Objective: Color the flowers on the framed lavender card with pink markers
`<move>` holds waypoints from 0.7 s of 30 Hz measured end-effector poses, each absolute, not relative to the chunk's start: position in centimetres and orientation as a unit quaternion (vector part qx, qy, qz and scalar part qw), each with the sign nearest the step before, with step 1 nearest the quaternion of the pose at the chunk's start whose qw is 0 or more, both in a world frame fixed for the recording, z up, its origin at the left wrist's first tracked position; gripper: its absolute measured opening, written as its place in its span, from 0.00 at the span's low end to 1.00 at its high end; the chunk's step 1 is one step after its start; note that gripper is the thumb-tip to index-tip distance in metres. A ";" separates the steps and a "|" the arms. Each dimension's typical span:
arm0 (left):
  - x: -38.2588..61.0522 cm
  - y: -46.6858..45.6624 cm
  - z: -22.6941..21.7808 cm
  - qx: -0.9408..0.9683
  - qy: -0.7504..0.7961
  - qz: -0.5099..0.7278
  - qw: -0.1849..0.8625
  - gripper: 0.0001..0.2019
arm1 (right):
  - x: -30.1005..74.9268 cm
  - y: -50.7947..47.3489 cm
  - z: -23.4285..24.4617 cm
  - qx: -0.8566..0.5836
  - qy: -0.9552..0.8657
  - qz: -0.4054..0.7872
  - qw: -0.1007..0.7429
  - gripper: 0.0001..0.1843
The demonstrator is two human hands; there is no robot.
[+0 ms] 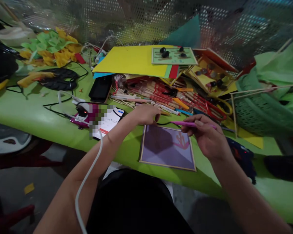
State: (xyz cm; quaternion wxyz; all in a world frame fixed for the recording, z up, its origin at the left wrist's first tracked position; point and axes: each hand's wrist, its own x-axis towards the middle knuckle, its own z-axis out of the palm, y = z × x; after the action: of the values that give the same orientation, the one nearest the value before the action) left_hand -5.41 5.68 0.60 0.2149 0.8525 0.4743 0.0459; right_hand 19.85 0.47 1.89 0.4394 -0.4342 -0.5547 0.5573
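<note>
A purple framed panel [166, 148] with a small pink branching shape on it lies on the green table [31, 110] in front of me. My right hand [205, 136] is closed round a pink pen [185, 123], held sideways just above the panel's top right corner. My left hand [146, 114] rests with curled fingers at the panel's top left edge, beside a heap of pens and sticks [161, 94]. What the left fingers hold, if anything, is hidden.
A phone showing a timer [109, 121] and a black phone [101, 87] lie left, with cables. Yellow card sheets [132, 60], a green board with dark pebbles [173, 55], paper leaves [51, 45] and a green basket [258, 110] crowd the back and right.
</note>
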 end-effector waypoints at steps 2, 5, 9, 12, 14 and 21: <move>-5.9 5.4 0.2 0.857 0.467 0.048 0.214 0.11 | 18.9 1.0 1.4 -0.429 -0.557 0.571 0.424 0.09; -6.3 5.0 -0.2 0.858 0.466 0.061 0.208 0.09 | 18.1 1.0 0.0 -0.438 -0.542 0.585 0.415 0.10; -6.5 4.8 -0.5 0.858 0.468 0.071 0.199 0.09 | 18.8 0.3 -1.7 -0.480 -0.525 0.608 0.353 0.13; -6.5 4.8 -0.8 0.857 0.472 0.082 0.188 0.10 | 19.7 -0.1 -2.3 -0.502 -0.532 0.607 0.311 0.16; -6.5 4.8 -1.0 0.858 0.472 0.091 0.180 0.10 | 19.9 -0.2 -2.4 -0.502 -0.549 0.593 0.307 0.16; -5.7 3.6 -0.5 0.859 0.474 0.116 0.155 0.10 | 20.5 -0.7 -2.2 -0.514 -0.549 0.580 0.313 0.17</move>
State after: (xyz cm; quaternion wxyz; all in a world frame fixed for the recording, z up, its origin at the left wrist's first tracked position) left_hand -5.71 3.60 -0.48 0.1554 0.8587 0.4744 0.1158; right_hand 20.47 -0.65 -2.23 0.3126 -0.5136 -0.5494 0.5803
